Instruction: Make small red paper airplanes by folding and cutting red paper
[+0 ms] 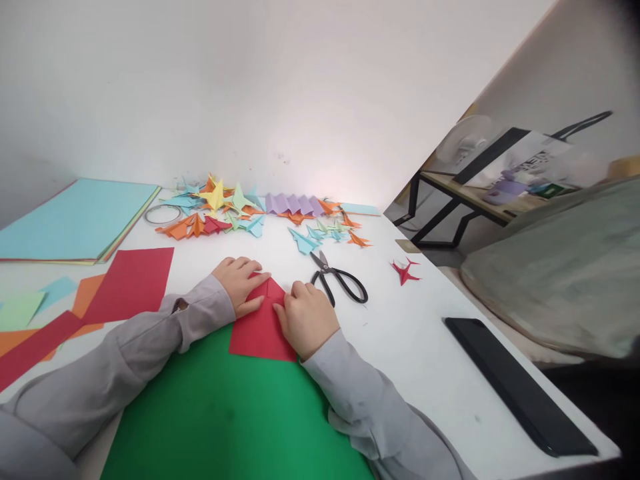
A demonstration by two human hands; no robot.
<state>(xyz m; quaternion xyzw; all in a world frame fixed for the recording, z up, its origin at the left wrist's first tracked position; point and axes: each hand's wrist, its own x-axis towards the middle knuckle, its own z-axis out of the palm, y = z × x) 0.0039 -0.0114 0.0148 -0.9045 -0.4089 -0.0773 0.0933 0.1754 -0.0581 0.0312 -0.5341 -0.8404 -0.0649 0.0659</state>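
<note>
A red paper [260, 327], folded to a point at its far end, lies on the white table [400, 333] and partly on a big green sheet [225, 413]. My left hand [241, 279] presses flat on its upper left part, fingers stretched toward the point. My right hand [306, 315] rests on its right edge with fingers curled down, pinching the fold. Both arms wear grey sleeves.
Black scissors [340, 279] lie just right of my right hand. Several folded paper shapes [235, 210] crowd the far table, with a tape ring [163, 214]. A red sheet [130, 283] and a stack of coloured paper [75, 220] lie left. A red star [405, 271] and a black phone [520, 383] sit right.
</note>
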